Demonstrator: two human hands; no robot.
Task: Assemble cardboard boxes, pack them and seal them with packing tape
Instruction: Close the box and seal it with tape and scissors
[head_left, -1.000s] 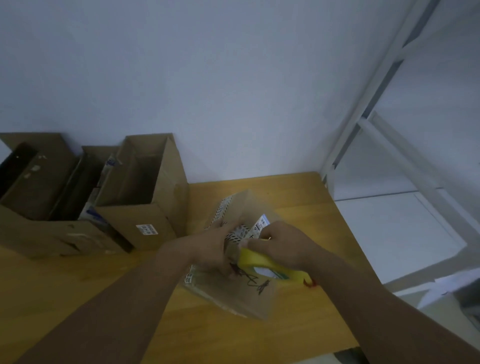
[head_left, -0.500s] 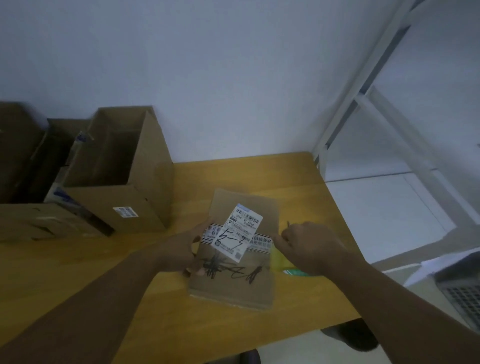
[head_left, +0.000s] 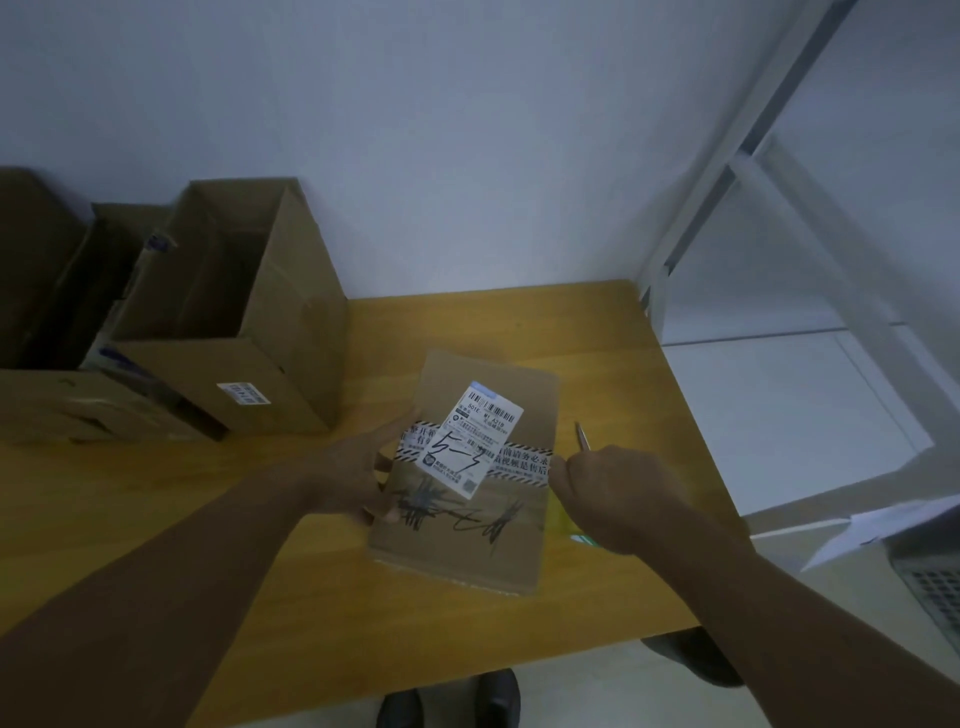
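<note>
Flat box (head_left: 530, 395) lies mid-table (head_left: 597, 332), label (head_left: 475, 441) up. Left hand (head_left: 353, 478) grips its left edge. Right hand (head_left: 618, 499) is clenched at the right edge round a thin metal tool (head_left: 583, 435) — pen or blade, too dim to tell. Yellow tape roll (head_left: 561, 519) sits just under that hand.

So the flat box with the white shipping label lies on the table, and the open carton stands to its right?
No: the head view shows the open carton standing to the left of the flat box, which lies on the table.
</note>
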